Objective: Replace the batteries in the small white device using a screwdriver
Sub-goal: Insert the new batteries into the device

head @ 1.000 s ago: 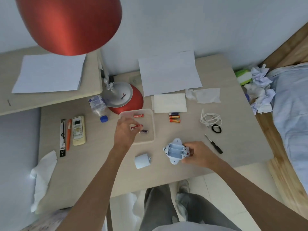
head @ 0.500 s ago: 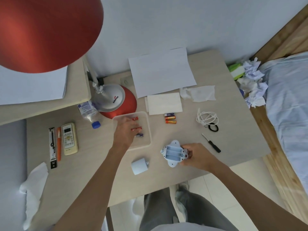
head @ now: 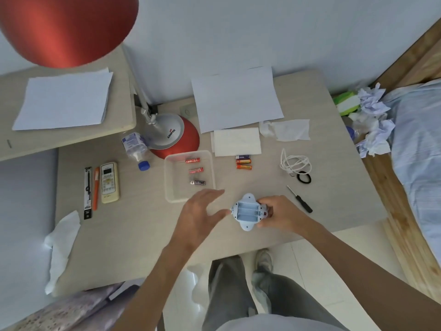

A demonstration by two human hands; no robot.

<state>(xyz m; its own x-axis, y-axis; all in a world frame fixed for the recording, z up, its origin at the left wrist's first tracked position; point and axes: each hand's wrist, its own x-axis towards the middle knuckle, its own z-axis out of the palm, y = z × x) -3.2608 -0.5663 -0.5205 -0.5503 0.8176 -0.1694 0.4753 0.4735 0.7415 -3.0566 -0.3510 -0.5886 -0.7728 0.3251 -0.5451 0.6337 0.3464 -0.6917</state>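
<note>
The device (head: pixel 247 212) lies on the table (head: pixel 143 235) near its front edge, with its battery bay open and empty (three bare slots). The right hand (head: pixel 280 215) grips its right side, fingers curled round the edge. The left hand (head: pixel 199 215) hovers just left of it, fingers spread, holding nothing; whether the thumb touches the device is unclear. Behind that hand a clear tray (head: pixel 168 180) holds three batteries (head: pixel 196 170). Three more batteries (head: pixel 243 162) lie right of the tray. The screwdriver (head: pixel 299 199) lies right of the device, untouched.
</note>
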